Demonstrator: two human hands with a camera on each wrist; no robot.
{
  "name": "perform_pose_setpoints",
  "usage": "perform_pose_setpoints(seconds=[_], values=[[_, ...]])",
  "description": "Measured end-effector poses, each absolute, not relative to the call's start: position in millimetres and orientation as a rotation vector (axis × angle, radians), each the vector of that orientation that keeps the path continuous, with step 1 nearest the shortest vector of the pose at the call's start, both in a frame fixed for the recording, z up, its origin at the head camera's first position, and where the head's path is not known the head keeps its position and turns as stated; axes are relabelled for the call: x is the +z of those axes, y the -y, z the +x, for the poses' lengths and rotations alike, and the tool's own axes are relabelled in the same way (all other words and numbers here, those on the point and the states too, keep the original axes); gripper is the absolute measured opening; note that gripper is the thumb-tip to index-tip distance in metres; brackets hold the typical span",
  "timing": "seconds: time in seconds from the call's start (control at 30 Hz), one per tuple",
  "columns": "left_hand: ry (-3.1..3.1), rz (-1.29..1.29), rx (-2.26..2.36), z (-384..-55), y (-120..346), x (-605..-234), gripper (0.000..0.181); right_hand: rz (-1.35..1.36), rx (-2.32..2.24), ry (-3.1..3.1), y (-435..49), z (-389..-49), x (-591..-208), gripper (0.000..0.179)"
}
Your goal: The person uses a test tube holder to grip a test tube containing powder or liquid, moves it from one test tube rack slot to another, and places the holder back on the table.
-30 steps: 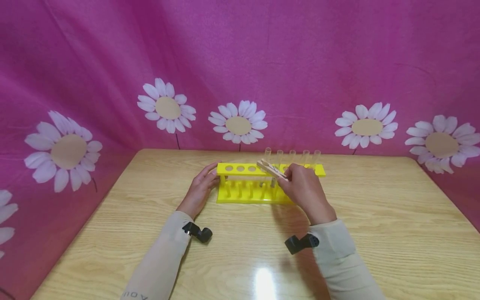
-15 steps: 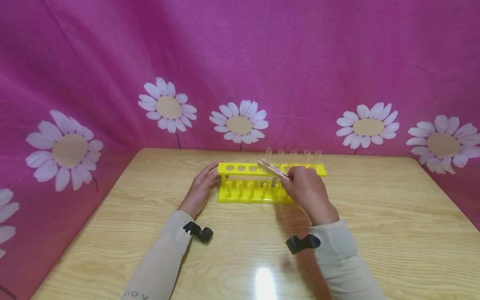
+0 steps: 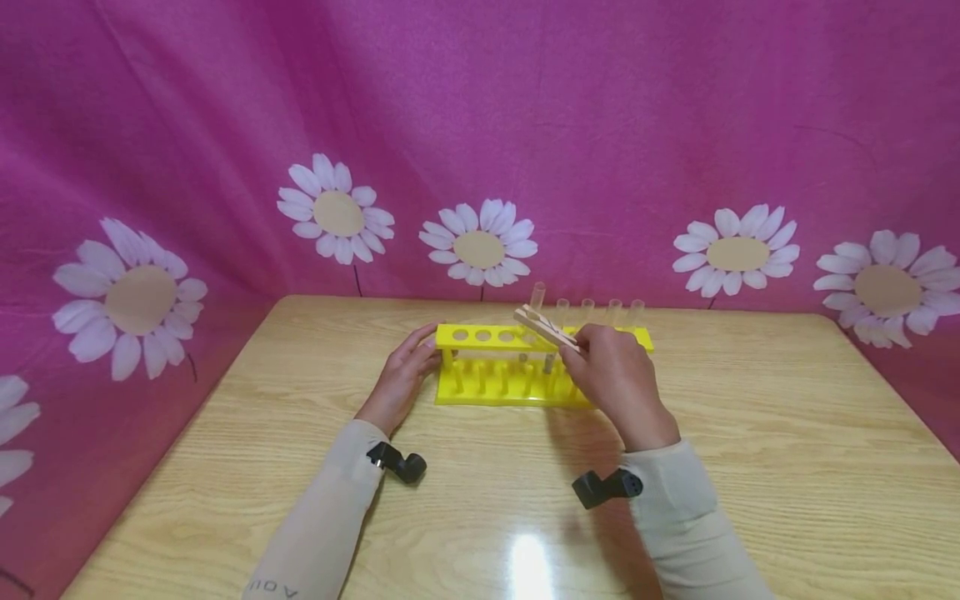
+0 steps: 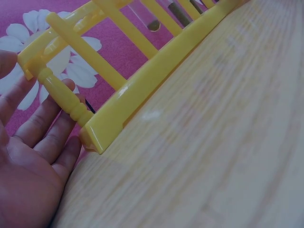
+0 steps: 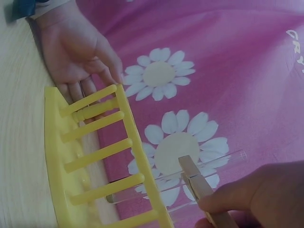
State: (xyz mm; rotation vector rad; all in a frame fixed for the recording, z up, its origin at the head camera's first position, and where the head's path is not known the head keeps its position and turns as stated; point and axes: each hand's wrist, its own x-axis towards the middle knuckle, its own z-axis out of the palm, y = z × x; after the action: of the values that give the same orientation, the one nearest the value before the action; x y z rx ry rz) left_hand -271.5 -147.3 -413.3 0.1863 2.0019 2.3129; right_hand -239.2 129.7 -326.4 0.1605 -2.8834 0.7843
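In the head view my right hand (image 3: 615, 375) pinches a wooden test tube holder (image 3: 546, 327), shaped like a long clothespin. Its tip is on a clear test tube (image 3: 537, 297), which stands higher than the tubes beside it. This tube still passes through the top plate of a yellow test tube rack (image 3: 480, 400); a little dark matter shows in its bottom (image 5: 110, 198) in the right wrist view. My left hand (image 3: 400, 379) is at the rack's left end. There its extended fingers (image 4: 45, 126) lie against and behind the end post, palm facing the rack.
Several more clear test tubes (image 3: 588, 312) stand in the right part of the rack, partly behind my right hand. Bare holes (image 3: 483, 335) line the left part. The wooden table (image 3: 465, 508) ends at a pink flowered cloth (image 3: 600, 125) close behind the rack.
The wooden holder and the test tube at its tip have risen slightly, the tube's rim now above its neighbours. The left hand stays at the rack's end.
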Motion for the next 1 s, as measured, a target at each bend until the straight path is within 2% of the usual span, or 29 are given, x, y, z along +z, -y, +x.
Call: perform_pose_setpoints(seconds=[0.33, 0.6, 1.0], values=[[-2.002, 0.199, 2.318, -271, 147, -413, 0.046, 0.165, 0.805, 2.833, -129, -236, -321, 0.025], [-1.993, 0.191, 2.329, -286, 151, -433, 0.048, 0.173, 0.846, 2.789, -129, -232, -317, 0.022], [-2.012, 0.171, 2.351, -287, 150, -437, 0.050, 0.155, 0.869, 2.668, -128, -227, -312, 0.022]])
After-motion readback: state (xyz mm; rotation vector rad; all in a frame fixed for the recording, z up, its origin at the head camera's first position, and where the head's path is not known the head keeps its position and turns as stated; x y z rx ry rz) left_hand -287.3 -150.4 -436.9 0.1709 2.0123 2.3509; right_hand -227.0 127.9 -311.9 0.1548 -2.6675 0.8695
